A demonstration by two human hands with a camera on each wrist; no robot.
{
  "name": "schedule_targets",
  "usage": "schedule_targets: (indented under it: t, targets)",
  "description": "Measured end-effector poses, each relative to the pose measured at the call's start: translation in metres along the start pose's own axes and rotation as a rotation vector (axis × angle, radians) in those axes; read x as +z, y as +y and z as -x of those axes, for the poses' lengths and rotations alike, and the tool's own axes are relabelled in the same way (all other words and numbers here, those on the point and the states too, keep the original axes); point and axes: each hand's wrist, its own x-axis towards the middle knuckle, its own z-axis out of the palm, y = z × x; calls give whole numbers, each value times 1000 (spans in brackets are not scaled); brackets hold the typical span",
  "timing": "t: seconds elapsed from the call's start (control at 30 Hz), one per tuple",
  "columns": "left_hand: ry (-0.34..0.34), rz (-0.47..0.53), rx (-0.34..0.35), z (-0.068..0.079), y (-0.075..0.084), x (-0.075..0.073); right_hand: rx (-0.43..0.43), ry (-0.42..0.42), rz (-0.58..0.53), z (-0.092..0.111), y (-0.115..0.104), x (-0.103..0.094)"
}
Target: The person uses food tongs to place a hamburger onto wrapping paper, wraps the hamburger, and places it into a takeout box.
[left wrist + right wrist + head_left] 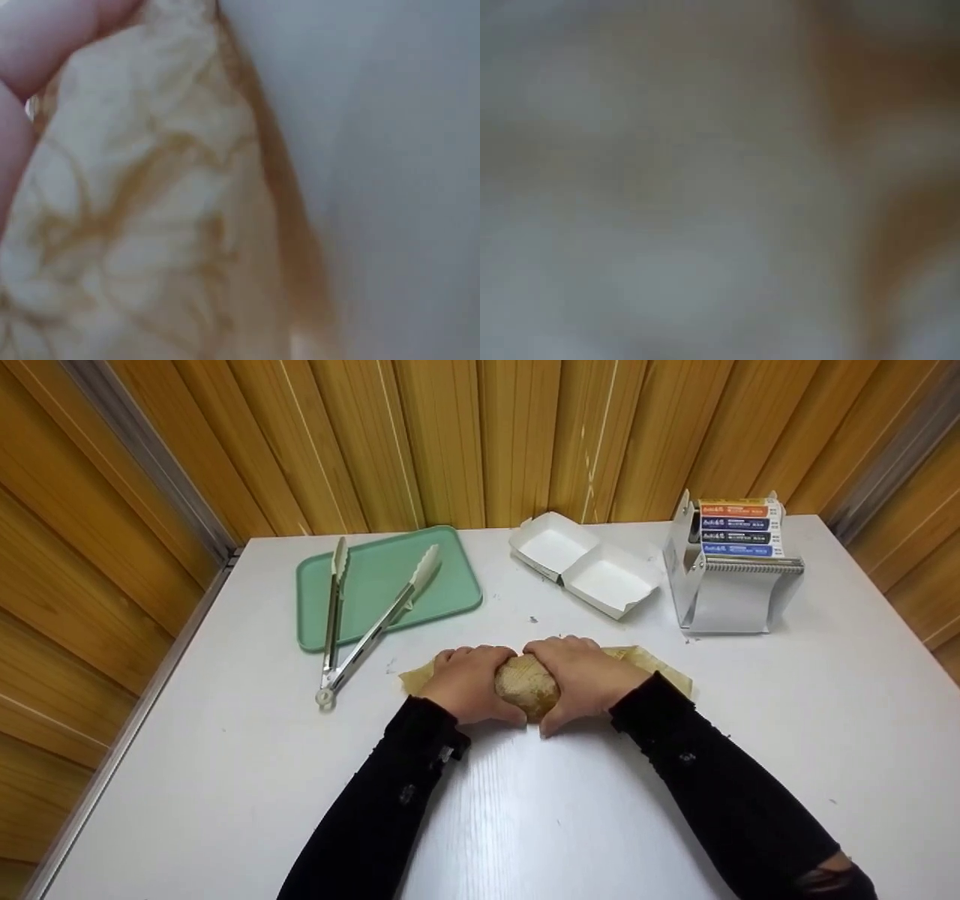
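A round, bun-shaped bundle in tan wrapping paper (527, 686) lies on the white table between both hands. My left hand (469, 682) grips its left side, and my right hand (585, 675) grips its right side, fingers over the far edge and thumbs close together at the near edge. Paper ends (651, 661) stick out beyond each hand. In the left wrist view the crumpled paper (150, 195) shows brown markings, with fingers (45, 45) against it. What is inside stays hidden. The right wrist view is too blurred to make out anything but pale and brown patches.
Metal tongs (367, 645) with pale tips lie spread, partly on a green tray (307, 622) at the back left. An opened white paper box (559, 544) sits behind the hands. At the back right stands a white dispenser (727, 607) with coloured labels. A wooden wall (442, 442) borders the table.
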Motion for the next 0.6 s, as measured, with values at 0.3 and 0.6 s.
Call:
schedule_targets:
  t: [0.3, 0.6]
  targets:
    - [-51, 14, -48, 6, -7, -10, 26, 1, 1, 4, -1, -1]
    - [92, 133, 100, 11, 3, -14, 10, 43, 6, 3, -3, 1]
